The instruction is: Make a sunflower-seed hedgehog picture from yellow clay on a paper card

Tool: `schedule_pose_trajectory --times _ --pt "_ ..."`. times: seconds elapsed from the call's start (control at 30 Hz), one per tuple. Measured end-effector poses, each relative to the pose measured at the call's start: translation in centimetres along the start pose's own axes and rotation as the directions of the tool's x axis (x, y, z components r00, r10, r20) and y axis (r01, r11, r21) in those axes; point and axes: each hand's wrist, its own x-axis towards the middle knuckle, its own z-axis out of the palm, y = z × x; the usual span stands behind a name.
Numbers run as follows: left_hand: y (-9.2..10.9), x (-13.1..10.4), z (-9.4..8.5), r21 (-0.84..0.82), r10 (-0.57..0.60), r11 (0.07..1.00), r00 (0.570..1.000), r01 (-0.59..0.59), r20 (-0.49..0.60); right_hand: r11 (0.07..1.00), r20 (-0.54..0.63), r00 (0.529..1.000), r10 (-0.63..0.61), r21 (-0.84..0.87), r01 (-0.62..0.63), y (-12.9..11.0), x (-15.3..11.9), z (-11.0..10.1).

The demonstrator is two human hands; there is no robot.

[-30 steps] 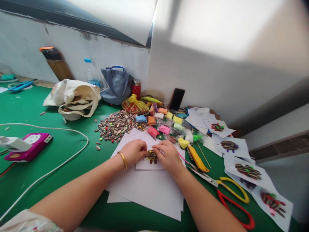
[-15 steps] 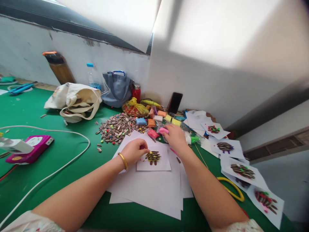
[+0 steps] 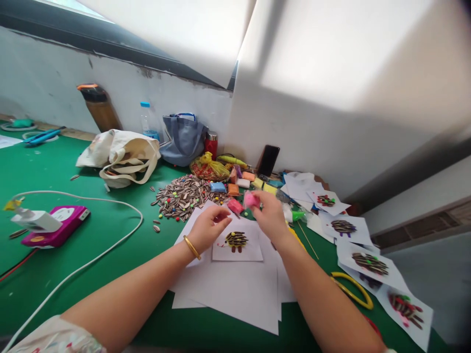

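My right hand [image 3: 271,215] holds a bright pink lump of modelling clay [image 3: 251,199] in clear wrap, pinched between thumb and fingers. My left hand [image 3: 210,228], with a gold bangle at the wrist, hovers over the left edge of a small white card [image 3: 237,255]. Its fingers are loosely curled, the thumb apart from them, and nothing shows in them. On the card is a hedgehog picture [image 3: 236,239] with sunflower-seed spines, yellow clay beneath them and brown feet. The card lies on a stack of white paper sheets [image 3: 235,289].
Striped sunflower seeds [image 3: 184,196] with coloured beads lie heaped at the left. Behind are clay packs [image 3: 233,189], a blue bag [image 3: 184,139] and a phone [image 3: 269,160]. Finished seed cards [image 3: 370,263] line the right edge. A white cable [image 3: 91,252] crosses the left side.
My right hand has lifted the pink clay pack slightly and turned it upward. My left hand has drawn its thumb away from its fingers over the card. The view has shifted a little.
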Motion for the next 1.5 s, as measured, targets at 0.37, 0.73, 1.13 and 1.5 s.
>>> schedule_pose_trajectory --times 0.37,0.73,1.13,1.5 --pt "1.1 -1.2 1.1 -0.164 0.099 0.982 0.995 -0.093 0.029 0.968 0.102 0.991 -0.088 0.242 0.061 -2.7 -5.2 0.4" --pt "2.2 -1.5 1.9 -0.442 -0.044 0.894 0.996 0.074 0.077 0.911 0.139 0.985 -0.097 0.411 0.032 -3.6 -5.8 -0.9" --pt "1.9 -1.4 1.1 0.109 0.186 0.975 0.981 -0.192 0.061 0.927 0.064 0.992 -0.112 0.366 0.081 -3.1 -6.0 0.0" --pt "1.7 -1.0 0.5 0.208 0.137 0.963 0.976 -0.171 0.167 0.949 0.11 0.988 -0.112 0.307 0.074 -3.3 -6.1 0.4"
